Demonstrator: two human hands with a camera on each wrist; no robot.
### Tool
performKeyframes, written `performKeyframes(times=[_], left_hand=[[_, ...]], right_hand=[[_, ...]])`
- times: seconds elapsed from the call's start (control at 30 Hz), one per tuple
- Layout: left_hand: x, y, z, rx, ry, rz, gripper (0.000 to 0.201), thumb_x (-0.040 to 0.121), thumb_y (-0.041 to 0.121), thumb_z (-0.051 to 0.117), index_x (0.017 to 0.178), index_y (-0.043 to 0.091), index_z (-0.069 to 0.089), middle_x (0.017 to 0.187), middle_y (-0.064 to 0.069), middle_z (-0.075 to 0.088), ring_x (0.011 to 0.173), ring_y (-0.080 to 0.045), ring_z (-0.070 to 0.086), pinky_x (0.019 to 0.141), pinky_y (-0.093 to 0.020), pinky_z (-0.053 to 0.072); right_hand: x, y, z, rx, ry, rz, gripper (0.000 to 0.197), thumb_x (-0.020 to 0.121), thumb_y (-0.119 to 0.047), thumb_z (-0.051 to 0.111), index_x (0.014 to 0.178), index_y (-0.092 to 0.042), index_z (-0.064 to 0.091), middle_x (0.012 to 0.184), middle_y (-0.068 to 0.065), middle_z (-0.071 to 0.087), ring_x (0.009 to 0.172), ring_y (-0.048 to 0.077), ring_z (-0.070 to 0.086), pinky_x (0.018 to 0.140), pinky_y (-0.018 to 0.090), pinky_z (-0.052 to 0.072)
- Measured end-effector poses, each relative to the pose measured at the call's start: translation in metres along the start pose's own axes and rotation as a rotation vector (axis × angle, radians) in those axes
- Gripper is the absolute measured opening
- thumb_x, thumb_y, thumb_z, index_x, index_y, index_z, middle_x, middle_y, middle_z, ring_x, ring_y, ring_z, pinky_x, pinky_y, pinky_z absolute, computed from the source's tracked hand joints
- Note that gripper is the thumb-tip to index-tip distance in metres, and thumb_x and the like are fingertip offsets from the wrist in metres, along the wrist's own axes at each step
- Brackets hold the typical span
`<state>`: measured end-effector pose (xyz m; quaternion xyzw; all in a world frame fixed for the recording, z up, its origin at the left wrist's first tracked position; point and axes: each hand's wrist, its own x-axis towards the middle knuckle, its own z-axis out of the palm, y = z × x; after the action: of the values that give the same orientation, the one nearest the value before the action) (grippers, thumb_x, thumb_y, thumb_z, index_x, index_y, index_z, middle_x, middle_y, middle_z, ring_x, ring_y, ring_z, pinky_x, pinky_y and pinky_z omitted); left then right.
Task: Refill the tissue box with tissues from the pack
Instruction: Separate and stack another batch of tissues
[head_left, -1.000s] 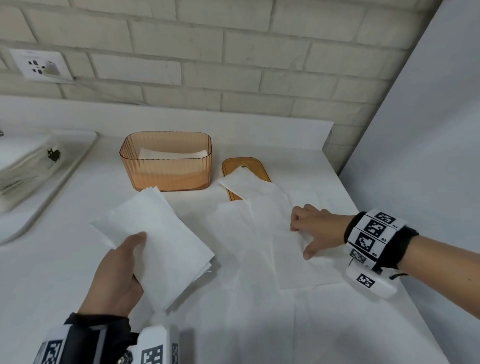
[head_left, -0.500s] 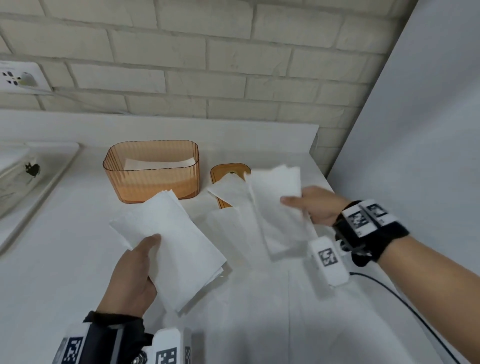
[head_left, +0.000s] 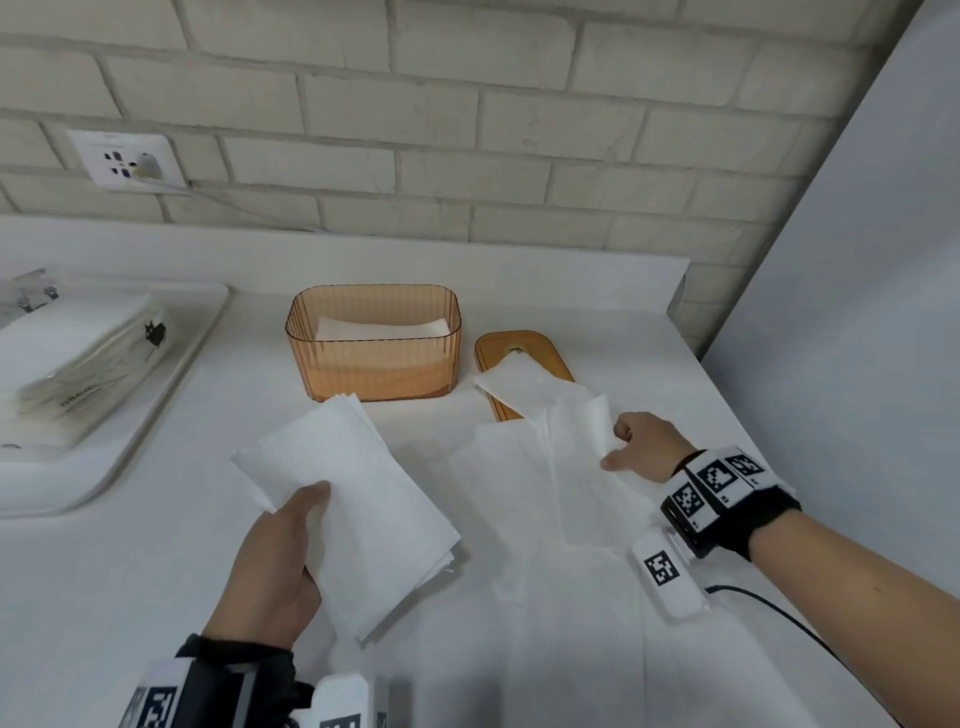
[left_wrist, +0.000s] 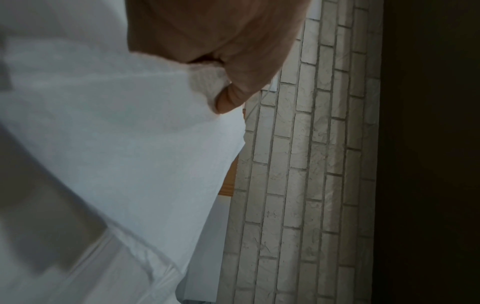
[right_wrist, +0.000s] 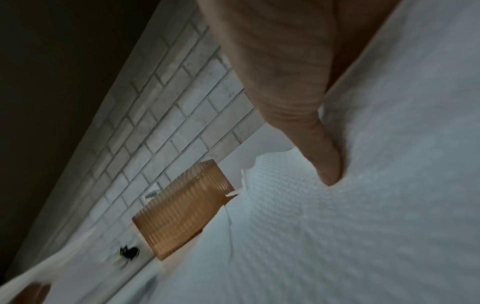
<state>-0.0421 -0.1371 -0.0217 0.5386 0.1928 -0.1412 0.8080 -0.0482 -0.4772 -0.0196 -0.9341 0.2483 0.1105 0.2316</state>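
An amber ribbed tissue box (head_left: 373, 358) stands open on the white counter with some white tissues low inside. Its amber lid (head_left: 514, 347) lies just to the right, partly under loose tissue sheets (head_left: 524, 467) spread over the counter. My left hand (head_left: 280, 556) holds a folded stack of tissues (head_left: 353, 499) in front of the box, thumb on top. My right hand (head_left: 641, 447) pinches the edge of one loose sheet (head_left: 582, 467) at the right, lifted a little; the right wrist view shows the thumb (right_wrist: 306, 123) pressed on that embossed tissue (right_wrist: 337, 226). The tissue pack (head_left: 72, 358) lies at the left.
A white tray (head_left: 171, 395) at the left holds the pack. A brick wall with a socket (head_left: 127, 161) runs behind the counter. A pale panel (head_left: 857, 260) bounds the right side. A black cable (head_left: 779, 618) trails from my right wrist.
My right hand picked a loose sheet off the counter, raised it, and now holds it lower and further right. My left hand kept the folded stack almost still.
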Motion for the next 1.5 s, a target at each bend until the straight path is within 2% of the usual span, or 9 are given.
performKeyframes(times=[0.27,0.37,0.5,0.73,0.87,1.03,1.17,1.27,1.5], left_hand=[[0.005,0.009,0.004,0.027,-0.074,-0.001,0.012,0.093,0.012,0.054,0.099,0.008,0.063,0.089,-0.006,0.068,0.079,-0.021,0.062,0.069,-0.031,0.046],[0.003,0.007,0.015,0.053,-0.137,-0.036,0.018,0.093,0.012,0.054,0.107,0.006,0.063,0.087,-0.006,0.070,0.080,-0.022,0.064,0.068,-0.033,0.048],[-0.003,0.005,0.027,0.079,-0.234,-0.062,0.026,0.095,0.016,0.052,0.113,0.003,0.064,0.090,-0.008,0.074,0.085,-0.025,0.068,0.074,-0.035,0.051],[-0.028,0.014,0.033,-0.071,-0.424,-0.064,0.048,0.096,0.053,0.031,0.120,0.025,0.062,0.114,-0.004,0.071,0.104,-0.020,0.068,0.087,-0.040,0.049],[-0.025,0.011,0.029,0.059,-0.452,-0.078,0.042,0.095,0.045,0.043,0.121,0.018,0.063,0.112,-0.007,0.072,0.103,-0.022,0.068,0.088,-0.039,0.050],[-0.020,0.004,0.024,0.193,-0.428,-0.129,0.028,0.091,0.024,0.058,0.113,0.008,0.065,0.100,-0.011,0.074,0.088,-0.026,0.072,0.066,-0.032,0.056],[-0.013,0.008,0.011,0.165,-0.360,-0.123,0.025,0.093,0.016,0.055,0.113,0.003,0.064,0.099,-0.015,0.074,0.087,-0.030,0.071,0.070,-0.037,0.053],[-0.008,0.012,0.003,0.124,-0.331,-0.099,0.026,0.093,0.014,0.055,0.114,0.002,0.063,0.098,-0.015,0.073,0.089,-0.031,0.068,0.072,-0.038,0.052],[-0.010,0.019,-0.023,0.114,-0.224,-0.061,0.024,0.093,0.014,0.054,0.110,0.001,0.064,0.094,-0.015,0.073,0.088,-0.031,0.067,0.073,-0.038,0.051]], right_hand=[[-0.051,-0.032,-0.068,0.457,0.251,-0.237,0.012,0.083,-0.009,0.066,0.084,-0.012,0.054,0.086,-0.001,0.060,0.073,0.012,0.057,0.066,0.023,0.043],[-0.079,-0.059,-0.076,0.903,0.130,-0.378,0.046,0.079,-0.006,0.067,0.122,-0.012,0.054,0.112,-0.001,0.067,0.100,0.014,0.066,0.085,0.028,0.055],[-0.106,-0.098,-0.052,1.178,-0.002,-0.464,0.070,0.060,-0.017,0.074,0.126,-0.013,0.050,0.117,0.004,0.067,0.104,0.017,0.066,0.084,0.028,0.055],[-0.101,-0.128,0.020,0.734,-0.088,-0.313,0.038,0.089,-0.017,0.060,0.125,-0.019,0.048,0.121,-0.006,0.061,0.109,0.011,0.059,0.100,0.034,0.046],[-0.095,-0.130,0.032,0.611,-0.178,-0.264,0.032,0.091,-0.036,0.050,0.119,-0.021,0.051,0.118,-0.005,0.061,0.109,0.012,0.058,0.101,0.035,0.044],[-0.095,-0.131,0.044,0.536,-0.259,-0.274,0.040,0.092,-0.036,0.045,0.129,-0.020,0.041,0.122,-0.003,0.056,0.112,0.015,0.055,0.100,0.038,0.044],[-0.061,-0.107,0.008,0.440,0.030,-0.123,0.043,0.094,-0.029,0.049,0.133,-0.013,0.037,0.119,0.002,0.051,0.104,0.019,0.055,0.084,0.029,0.043],[-0.007,-0.083,-0.018,0.061,0.197,0.034,0.049,0.092,-0.032,0.053,0.131,-0.006,0.039,0.129,0.013,0.049,0.117,0.029,0.048,0.096,0.035,0.042],[0.060,-0.075,-0.005,-0.250,0.132,0.039,0.071,0.081,-0.045,0.064,0.135,-0.008,0.037,0.136,0.015,0.040,0.122,0.033,0.046,0.098,0.039,0.042]])
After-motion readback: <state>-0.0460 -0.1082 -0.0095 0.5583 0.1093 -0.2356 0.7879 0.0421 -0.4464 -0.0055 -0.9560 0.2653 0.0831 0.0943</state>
